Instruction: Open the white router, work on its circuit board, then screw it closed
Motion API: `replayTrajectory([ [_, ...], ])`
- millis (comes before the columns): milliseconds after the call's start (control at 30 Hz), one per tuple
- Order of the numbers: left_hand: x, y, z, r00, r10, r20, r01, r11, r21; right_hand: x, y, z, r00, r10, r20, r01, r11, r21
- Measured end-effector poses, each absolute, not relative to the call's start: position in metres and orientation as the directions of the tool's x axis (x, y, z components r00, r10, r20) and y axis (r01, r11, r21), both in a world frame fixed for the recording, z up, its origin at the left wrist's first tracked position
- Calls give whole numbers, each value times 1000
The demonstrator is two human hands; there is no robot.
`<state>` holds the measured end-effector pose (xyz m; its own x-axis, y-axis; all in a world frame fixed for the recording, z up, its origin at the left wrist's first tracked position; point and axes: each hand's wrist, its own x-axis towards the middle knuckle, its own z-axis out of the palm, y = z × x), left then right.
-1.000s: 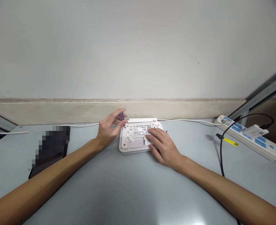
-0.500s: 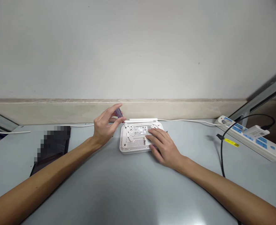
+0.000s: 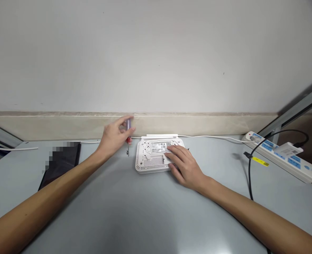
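My left hand (image 3: 112, 139), slightly blurred, is closed around the handle of a screwdriver (image 3: 129, 124) with a clear purplish and red grip. Its thin shaft points down at the table, left of a white router (image 3: 152, 163). Small dark bits, perhaps screws (image 3: 127, 152), lie by the tip; whether the tip touches them I cannot tell. The router lies bottom side up, showing vent holes, corner recesses and a printed label (image 3: 157, 147). My right hand (image 3: 189, 165) rests on its right part, fingers stretched over the underside and thumb at the front edge.
A white power strip (image 3: 283, 157) with blue sockets and a plugged-in adapter stands at the right. A black cable (image 3: 250, 180) with a yellow tag (image 3: 260, 161) runs down beside it. A dark flat device (image 3: 59, 169) lies at the left. The wall (image 3: 156, 70) closes off the back.
My left hand has moved the screwdriver left, off the router's back-left corner, and turned it more upright, tip now beside the router. My right hand and the router have stayed put.
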<state>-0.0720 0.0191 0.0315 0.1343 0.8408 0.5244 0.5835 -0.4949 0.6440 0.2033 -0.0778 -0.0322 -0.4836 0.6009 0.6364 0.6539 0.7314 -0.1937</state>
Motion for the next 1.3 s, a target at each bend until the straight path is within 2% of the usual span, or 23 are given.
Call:
replayTrajectory([
  [100,-76,21,20,185,908,376,604,-407,685,203,-78,-32,-483,598,639,654,732,-191],
  [267,-73,16,4,276,925,260,505,-370,780,203,-78,-31,-477,596,646,656,730,-191],
  [433,-68,8,5,234,964,128,510,-234,828,203,-77,-32,-472,592,653,652,733,-195],
  [567,-63,-4,10,158,987,10,618,-107,779,203,-77,-32,-481,594,645,645,738,-198],
  [933,-61,-7,13,237,961,139,775,-273,570,202,-81,-25,-468,643,606,657,712,-248],
  [1100,-63,-3,11,249,956,155,814,-293,502,201,-83,-25,-464,652,599,652,709,-267],
  [1300,-66,1,10,355,924,146,833,-383,399,199,-82,-29,-463,634,620,639,723,-263],
])
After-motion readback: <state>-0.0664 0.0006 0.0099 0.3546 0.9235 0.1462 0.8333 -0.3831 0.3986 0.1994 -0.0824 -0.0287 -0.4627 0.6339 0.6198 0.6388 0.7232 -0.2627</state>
